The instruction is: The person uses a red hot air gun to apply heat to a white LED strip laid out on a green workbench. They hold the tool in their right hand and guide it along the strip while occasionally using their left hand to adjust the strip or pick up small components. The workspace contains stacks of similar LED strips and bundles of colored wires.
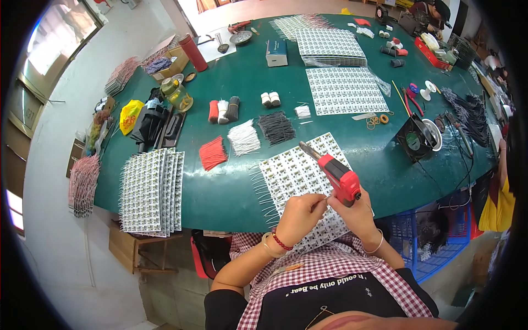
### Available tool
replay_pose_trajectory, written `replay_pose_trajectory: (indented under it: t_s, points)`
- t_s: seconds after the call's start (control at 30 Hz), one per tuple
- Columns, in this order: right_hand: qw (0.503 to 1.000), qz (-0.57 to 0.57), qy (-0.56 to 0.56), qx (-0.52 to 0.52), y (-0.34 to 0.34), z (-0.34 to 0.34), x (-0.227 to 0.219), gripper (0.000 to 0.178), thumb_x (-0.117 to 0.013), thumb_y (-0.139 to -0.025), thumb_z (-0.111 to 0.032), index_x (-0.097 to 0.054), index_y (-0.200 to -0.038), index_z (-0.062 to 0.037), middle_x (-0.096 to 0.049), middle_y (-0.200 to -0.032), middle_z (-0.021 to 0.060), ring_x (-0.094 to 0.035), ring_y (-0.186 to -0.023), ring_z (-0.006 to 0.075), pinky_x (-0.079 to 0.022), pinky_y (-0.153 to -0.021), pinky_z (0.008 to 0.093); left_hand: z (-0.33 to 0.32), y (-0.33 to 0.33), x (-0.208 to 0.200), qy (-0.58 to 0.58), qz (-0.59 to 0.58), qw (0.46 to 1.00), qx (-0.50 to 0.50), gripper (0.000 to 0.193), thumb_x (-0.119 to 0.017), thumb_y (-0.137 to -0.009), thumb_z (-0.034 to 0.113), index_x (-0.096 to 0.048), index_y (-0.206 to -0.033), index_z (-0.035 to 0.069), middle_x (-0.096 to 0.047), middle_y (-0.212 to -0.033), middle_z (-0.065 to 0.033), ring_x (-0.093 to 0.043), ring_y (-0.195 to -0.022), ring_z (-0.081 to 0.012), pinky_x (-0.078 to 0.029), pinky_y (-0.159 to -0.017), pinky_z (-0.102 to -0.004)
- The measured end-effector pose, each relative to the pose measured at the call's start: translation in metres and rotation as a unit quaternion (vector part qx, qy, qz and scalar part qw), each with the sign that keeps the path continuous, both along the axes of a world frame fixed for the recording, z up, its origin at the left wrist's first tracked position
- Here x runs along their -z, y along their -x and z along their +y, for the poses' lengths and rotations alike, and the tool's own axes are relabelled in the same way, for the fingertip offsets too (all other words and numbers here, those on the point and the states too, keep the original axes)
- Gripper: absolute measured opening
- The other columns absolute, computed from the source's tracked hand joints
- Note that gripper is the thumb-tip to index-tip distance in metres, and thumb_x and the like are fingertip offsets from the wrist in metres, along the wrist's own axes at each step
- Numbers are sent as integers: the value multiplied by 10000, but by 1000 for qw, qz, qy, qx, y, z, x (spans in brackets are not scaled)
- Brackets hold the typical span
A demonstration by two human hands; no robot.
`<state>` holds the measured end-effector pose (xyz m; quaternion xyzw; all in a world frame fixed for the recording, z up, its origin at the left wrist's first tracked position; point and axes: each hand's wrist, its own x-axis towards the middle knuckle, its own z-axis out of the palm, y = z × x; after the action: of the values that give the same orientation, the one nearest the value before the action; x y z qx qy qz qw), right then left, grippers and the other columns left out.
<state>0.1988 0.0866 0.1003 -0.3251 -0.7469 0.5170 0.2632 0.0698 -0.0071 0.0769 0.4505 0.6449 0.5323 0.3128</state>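
My right hand [355,212] is closed round the grip of a red and black soldering gun [340,179]. Its metal tip points away to the upper left, over a white sheet of small circuit boards [291,176]. Beside the grip, the fingers of my left hand [301,215] are pinched together; a thin strand seems to show at them, too small to make out. White wires [265,197] stick out along the sheet's left edge. Beyond the sheet lie bundles of cut wires: red [213,153], white [243,137] and black [276,128].
Stacked board sheets [142,192] overhang the table's front left edge, with more sheets [330,47] at the back. A small fan [413,138], pliers [413,104] and a solder spool [427,90] lie right. A jar [177,94] stands left. Another person [429,14] sits far right.
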Motion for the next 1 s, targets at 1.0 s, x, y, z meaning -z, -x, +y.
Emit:
replay_pose_trajectory:
  t_s: [1.0]
  points:
    - [1000,21,-19,7,-1,-4,21,378,-702,-754,-36,-549,-1096,11,-626,-787,84,-603,-710,131,-486,-646,281,-10,-1,7,-54,167,982,-67,97,-672,-822,83,-698,-886,14,-662,-677,-96,-635,-533,-191,-484,-492,-292]
